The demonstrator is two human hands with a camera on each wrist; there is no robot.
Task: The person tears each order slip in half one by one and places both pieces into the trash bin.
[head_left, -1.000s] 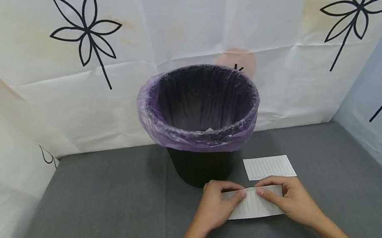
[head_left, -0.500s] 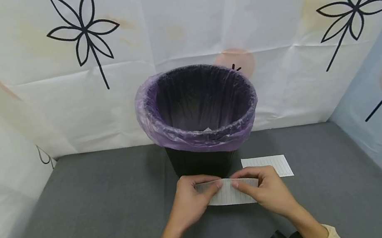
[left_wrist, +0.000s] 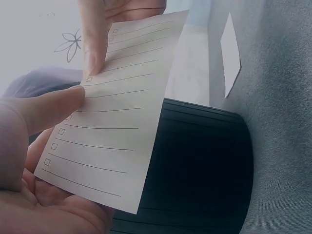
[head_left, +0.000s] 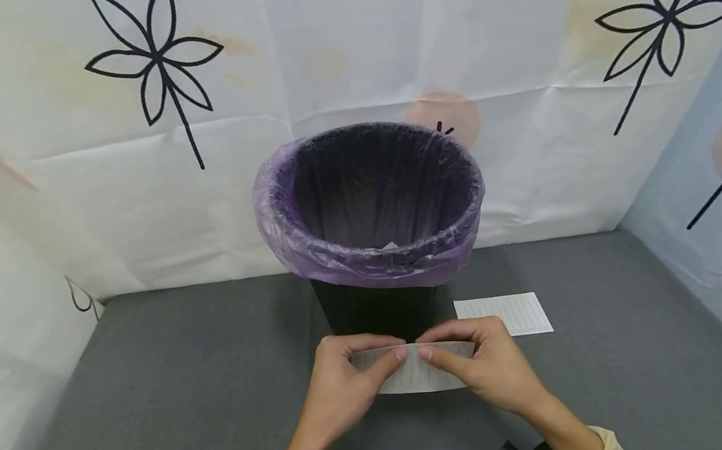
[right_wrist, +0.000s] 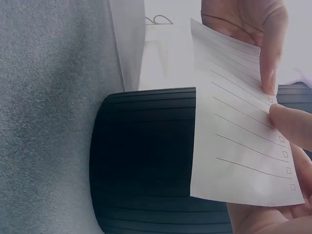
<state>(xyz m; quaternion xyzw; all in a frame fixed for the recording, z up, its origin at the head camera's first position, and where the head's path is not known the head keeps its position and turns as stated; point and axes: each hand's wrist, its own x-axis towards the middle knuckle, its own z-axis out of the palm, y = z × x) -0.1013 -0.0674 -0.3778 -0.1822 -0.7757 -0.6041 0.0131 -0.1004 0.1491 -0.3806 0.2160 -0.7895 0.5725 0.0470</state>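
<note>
- Pinching the paper [head_left: 419, 378] along one edge with left hand [head_left: 347, 378] and right hand [head_left: 489, 359]
- Held between both hands, with the bin [head_left: 375, 306] just beyond
- Might tear crookedly if tugged unevenly

Light: soft and diffuse, its source out of frame.
Backdrop [head_left: 329, 31]: bright in the head view, washed toward white in both wrist views.
Liner [head_left: 376, 274]: small glints along the folds.
Bin [left_wrist: 204, 161]: side nearly black, little detail.
Desk [head_left: 183, 406]: mid-grey, faint soft-edged shadow beside the bin.
Held sheet [right_wrist: 234, 141]: lines crisp close up, faint from the head.
Fingers [left_wrist: 53, 108]: slightly soft in the left wrist view.
</note>
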